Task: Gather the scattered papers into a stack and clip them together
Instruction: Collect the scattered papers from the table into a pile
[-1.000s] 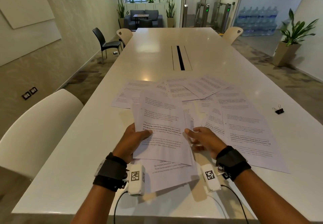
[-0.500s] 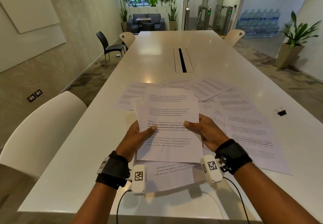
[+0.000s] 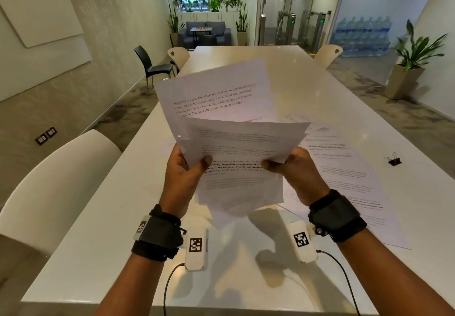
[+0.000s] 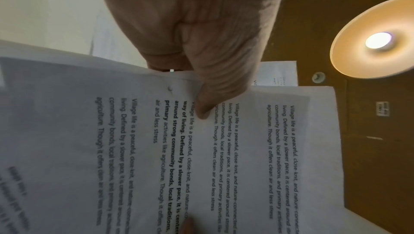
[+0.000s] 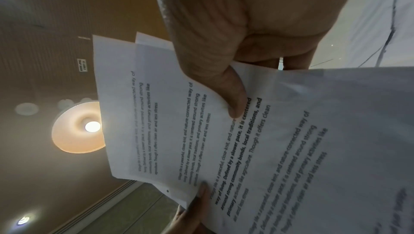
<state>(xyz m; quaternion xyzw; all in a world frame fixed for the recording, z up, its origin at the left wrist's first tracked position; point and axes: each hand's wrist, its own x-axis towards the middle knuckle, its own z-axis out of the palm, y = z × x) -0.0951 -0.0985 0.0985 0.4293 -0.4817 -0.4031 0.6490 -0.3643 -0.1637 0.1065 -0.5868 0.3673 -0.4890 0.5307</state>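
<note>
Head view: left hand (image 3: 183, 175) and right hand (image 3: 295, 170) each pinch a side edge of a loose bundle of papers (image 3: 236, 148), raised above the near end of the surface (image 3: 110, 229); thumbs on the printed face, fingers hidden behind. The sheets are fanned and skewed, one standing tall at the back, corners not aligned. More loose sheets (image 3: 344, 168) lie flat toward the right edge, overlapping; the black binder clip (image 3: 393, 160) sits by itself close to that right edge, well apart from both hands. Handling, my read: thin office paper, very light, floppy, slick sheet on sheet, so it will slide and fan unless held at the edges; best squared by tapping a long edge on the glossy hard top, then clipped at a corner or the top edge. The clip's spring is likely stiff, needs a firm pinch. Left wrist view: left thumb (image 4: 205, 101) clamps the edge of the papers (image 4: 224, 149), matte white, black print, a punched hole beside the thumb; several layers stepped. Right wrist view: right thumb (image 5: 233, 96) presses the top sheet of the papers (image 5: 257, 149), at least three offset edges showing; left hand's fingertip (image 5: 201, 190) on the far edge.
</note>
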